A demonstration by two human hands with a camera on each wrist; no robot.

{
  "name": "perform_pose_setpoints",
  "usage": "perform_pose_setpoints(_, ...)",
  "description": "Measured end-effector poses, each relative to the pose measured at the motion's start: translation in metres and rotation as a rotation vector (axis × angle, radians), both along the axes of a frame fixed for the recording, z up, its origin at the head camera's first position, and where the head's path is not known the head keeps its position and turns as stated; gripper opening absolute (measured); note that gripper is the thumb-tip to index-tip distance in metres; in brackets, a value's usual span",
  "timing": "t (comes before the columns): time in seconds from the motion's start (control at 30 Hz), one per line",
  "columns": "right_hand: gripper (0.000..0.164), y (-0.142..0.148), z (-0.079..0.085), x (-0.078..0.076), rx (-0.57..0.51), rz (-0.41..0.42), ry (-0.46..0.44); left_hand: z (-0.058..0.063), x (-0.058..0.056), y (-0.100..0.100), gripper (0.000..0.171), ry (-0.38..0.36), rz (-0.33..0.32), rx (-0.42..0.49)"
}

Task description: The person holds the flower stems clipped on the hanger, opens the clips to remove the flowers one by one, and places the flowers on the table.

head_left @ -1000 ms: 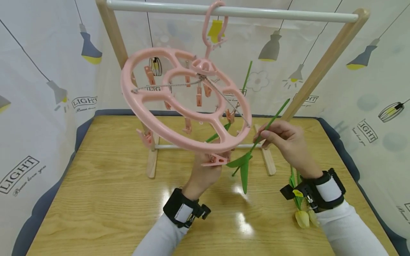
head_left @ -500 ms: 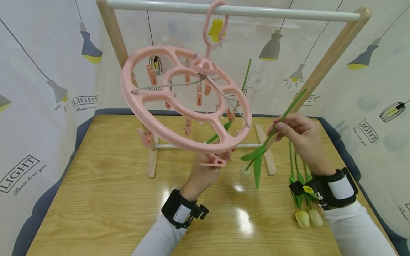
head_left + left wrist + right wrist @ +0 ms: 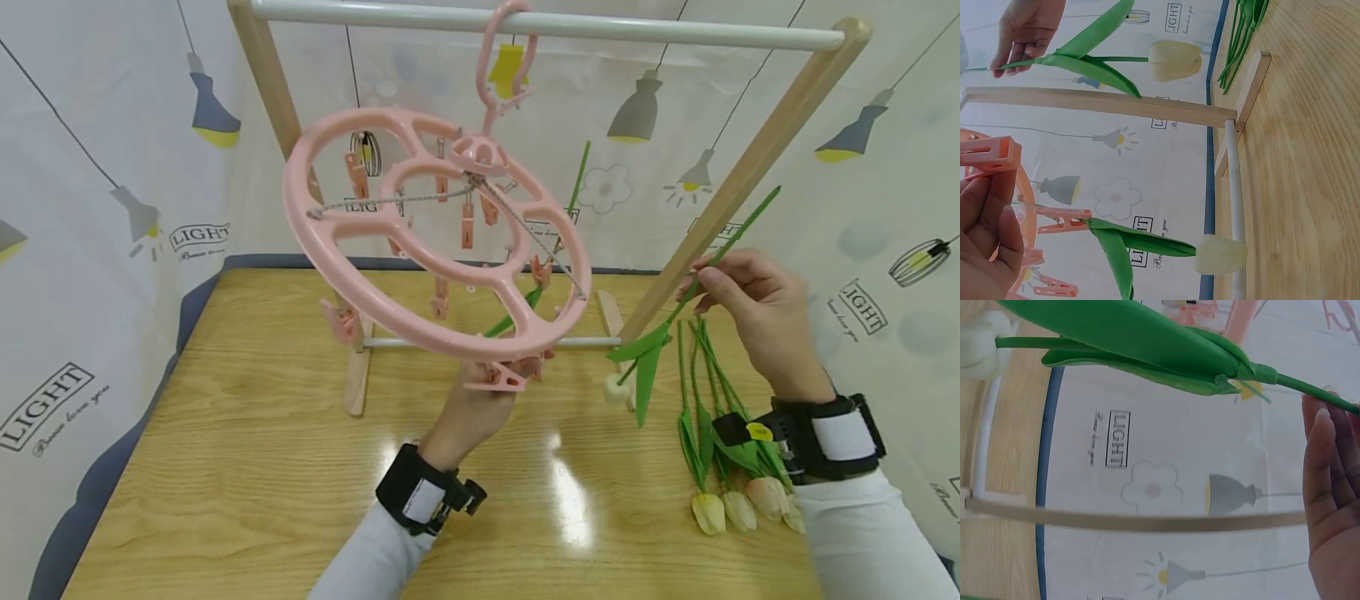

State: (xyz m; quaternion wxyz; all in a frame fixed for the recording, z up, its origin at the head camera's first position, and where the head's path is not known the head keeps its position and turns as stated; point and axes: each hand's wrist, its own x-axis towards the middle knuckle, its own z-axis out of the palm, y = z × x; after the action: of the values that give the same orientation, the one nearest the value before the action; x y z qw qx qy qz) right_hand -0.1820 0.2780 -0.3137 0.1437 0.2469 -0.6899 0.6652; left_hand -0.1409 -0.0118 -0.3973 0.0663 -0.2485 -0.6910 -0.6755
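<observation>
My right hand (image 3: 768,321) pinches the green stem of an artificial tulip (image 3: 647,385), its pale blossom pointing down. The stem's bare end slants up past the fingers. Beneath the near rim of a pink round clip hanger (image 3: 341,267), my left hand (image 3: 474,410) is raised. Its fingers touch a pink clothespin (image 3: 991,156) in the left wrist view, while the thumb stands apart from it; the rim covers part of this hand in the head view. Another white tulip (image 3: 1219,254) hangs upside down, its stem clipped in a clothespin (image 3: 1066,220).
The hanger hooks over the white bar (image 3: 660,32) of a wooden-legged rack (image 3: 742,183). Several tulips (image 3: 738,510) lie on the wooden table (image 3: 247,500) at right. Patterned cloth walls (image 3: 82,275) close in the back and sides.
My right hand has carried the tulip to the right, away from the hanger. More of the tulips lying on the table now show. My left hand has hardly moved.
</observation>
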Motion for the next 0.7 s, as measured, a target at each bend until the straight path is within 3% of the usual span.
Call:
perform_pose_setpoints(0.27,0.016,0.031,-0.003,-0.009,-0.049,-0.006,-0.028,0.001,0.001,-0.001,0.021,-0.047,-0.012,-0.005)
perform_pose_setpoints(0.6,0.018,0.06,-0.006,-0.013,-0.042,-0.038,-0.061,0.002,0.0,0.0,0.02,-0.124,-0.059,0.073)
perform_pose_setpoints(0.7,0.018,0.066,-0.009,-0.015,-0.064,-0.052,-0.079,0.002,0.0,0.0,0.02,-0.114,-0.051,0.06)
